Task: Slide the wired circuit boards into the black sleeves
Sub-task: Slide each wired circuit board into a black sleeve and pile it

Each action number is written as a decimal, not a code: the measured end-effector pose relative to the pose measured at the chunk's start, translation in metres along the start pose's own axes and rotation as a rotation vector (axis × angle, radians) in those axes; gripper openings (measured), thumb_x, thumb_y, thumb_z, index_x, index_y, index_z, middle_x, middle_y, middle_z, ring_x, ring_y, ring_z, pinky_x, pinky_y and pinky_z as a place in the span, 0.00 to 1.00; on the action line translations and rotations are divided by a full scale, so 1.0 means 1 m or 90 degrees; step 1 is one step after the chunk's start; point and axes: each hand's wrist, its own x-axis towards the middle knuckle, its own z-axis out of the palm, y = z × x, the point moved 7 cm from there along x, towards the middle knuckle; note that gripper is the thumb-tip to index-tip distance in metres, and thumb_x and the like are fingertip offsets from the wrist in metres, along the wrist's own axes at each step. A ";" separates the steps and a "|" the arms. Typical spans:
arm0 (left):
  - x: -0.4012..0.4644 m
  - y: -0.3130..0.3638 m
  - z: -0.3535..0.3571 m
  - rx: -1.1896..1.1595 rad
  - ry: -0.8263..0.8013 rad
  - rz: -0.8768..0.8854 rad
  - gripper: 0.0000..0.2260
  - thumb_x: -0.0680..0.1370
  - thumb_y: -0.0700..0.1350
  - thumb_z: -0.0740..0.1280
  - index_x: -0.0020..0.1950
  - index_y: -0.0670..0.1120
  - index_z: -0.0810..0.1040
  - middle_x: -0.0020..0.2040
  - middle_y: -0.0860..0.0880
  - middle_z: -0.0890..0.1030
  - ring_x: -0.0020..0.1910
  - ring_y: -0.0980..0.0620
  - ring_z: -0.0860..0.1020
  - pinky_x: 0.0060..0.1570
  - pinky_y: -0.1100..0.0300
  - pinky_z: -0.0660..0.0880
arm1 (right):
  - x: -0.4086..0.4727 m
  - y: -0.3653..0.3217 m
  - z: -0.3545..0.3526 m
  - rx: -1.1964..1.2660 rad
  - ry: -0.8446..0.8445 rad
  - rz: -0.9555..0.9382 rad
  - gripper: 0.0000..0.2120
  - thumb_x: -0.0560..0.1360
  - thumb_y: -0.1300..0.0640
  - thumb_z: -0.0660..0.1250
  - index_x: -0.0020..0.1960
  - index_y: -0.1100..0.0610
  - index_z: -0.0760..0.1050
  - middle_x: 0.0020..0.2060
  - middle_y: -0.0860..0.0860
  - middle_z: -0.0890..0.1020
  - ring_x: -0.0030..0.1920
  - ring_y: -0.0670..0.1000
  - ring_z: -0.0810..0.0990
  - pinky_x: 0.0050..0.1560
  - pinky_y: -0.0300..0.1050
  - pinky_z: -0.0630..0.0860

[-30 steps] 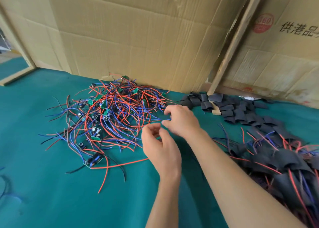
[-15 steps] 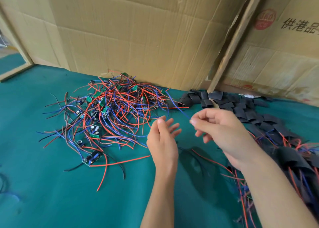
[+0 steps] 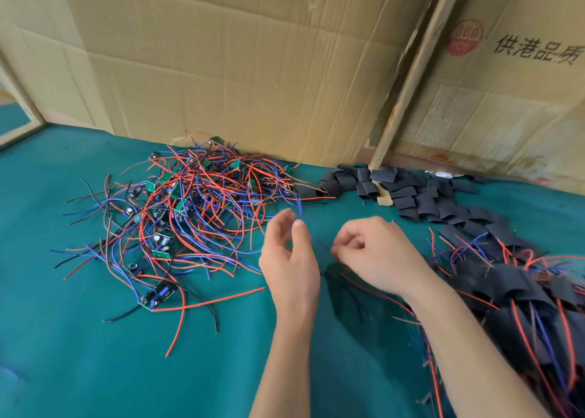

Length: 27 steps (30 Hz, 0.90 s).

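Note:
A tangle of wired circuit boards (image 3: 196, 208), green boards with red, blue and black leads, lies on the green table (image 3: 79, 354) at the left. Empty black sleeves (image 3: 414, 196) are heaped at the back right. My right hand (image 3: 380, 253) has its fingers curled and pinches a blue wire (image 3: 299, 210) that runs up into the tangle. My left hand (image 3: 291, 259) is just left of it, fingers loosely curved and apart, its thumb tip against the same wire. I cannot see the board on that wire.
Sleeved boards with trailing wires (image 3: 519, 291) are piled at the right edge. One loose board (image 3: 158, 295) lies at the near side of the tangle. Cardboard sheets (image 3: 253, 69) and a leaning wooden slat (image 3: 408, 78) wall off the back.
My right hand left the tangle and drew a blue wire out to the right. My left hand let go, spread its fingers, then curved them beside the wire.

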 end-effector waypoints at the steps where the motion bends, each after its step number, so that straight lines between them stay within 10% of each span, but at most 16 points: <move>1: -0.001 0.003 -0.003 0.046 0.024 0.035 0.11 0.82 0.39 0.64 0.63 0.44 0.78 0.59 0.49 0.81 0.59 0.54 0.79 0.58 0.57 0.77 | 0.008 -0.007 -0.001 -0.041 -0.007 -0.020 0.07 0.72 0.51 0.74 0.37 0.50 0.81 0.29 0.44 0.82 0.37 0.44 0.78 0.34 0.31 0.68; 10: -0.009 0.016 -0.006 0.183 0.045 0.173 0.13 0.77 0.34 0.65 0.59 0.46 0.80 0.78 0.50 0.68 0.79 0.57 0.59 0.75 0.57 0.61 | 0.121 -0.025 0.023 -0.239 0.035 -0.032 0.15 0.79 0.58 0.66 0.65 0.53 0.75 0.64 0.55 0.77 0.64 0.61 0.76 0.62 0.55 0.76; 14: -0.008 0.017 -0.006 0.163 0.048 0.155 0.12 0.73 0.38 0.63 0.54 0.45 0.81 0.69 0.51 0.78 0.68 0.46 0.75 0.63 0.41 0.73 | 0.119 -0.022 0.027 -0.267 0.126 -0.035 0.07 0.78 0.58 0.68 0.54 0.50 0.79 0.57 0.56 0.79 0.57 0.62 0.79 0.49 0.49 0.73; 19: -0.004 0.008 -0.006 0.094 0.031 0.064 0.09 0.72 0.38 0.62 0.47 0.47 0.80 0.43 0.53 0.84 0.45 0.55 0.83 0.47 0.60 0.78 | 0.089 -0.019 -0.001 -0.124 0.191 -0.023 0.04 0.74 0.50 0.73 0.41 0.46 0.84 0.46 0.49 0.85 0.49 0.56 0.76 0.45 0.47 0.72; 27: -0.004 -0.011 0.021 -0.163 -0.159 -0.187 0.09 0.85 0.41 0.59 0.54 0.40 0.77 0.53 0.40 0.85 0.52 0.47 0.85 0.48 0.58 0.82 | 0.008 -0.015 -0.029 0.094 0.220 -0.058 0.05 0.69 0.55 0.76 0.35 0.46 0.86 0.29 0.39 0.83 0.36 0.40 0.82 0.39 0.32 0.74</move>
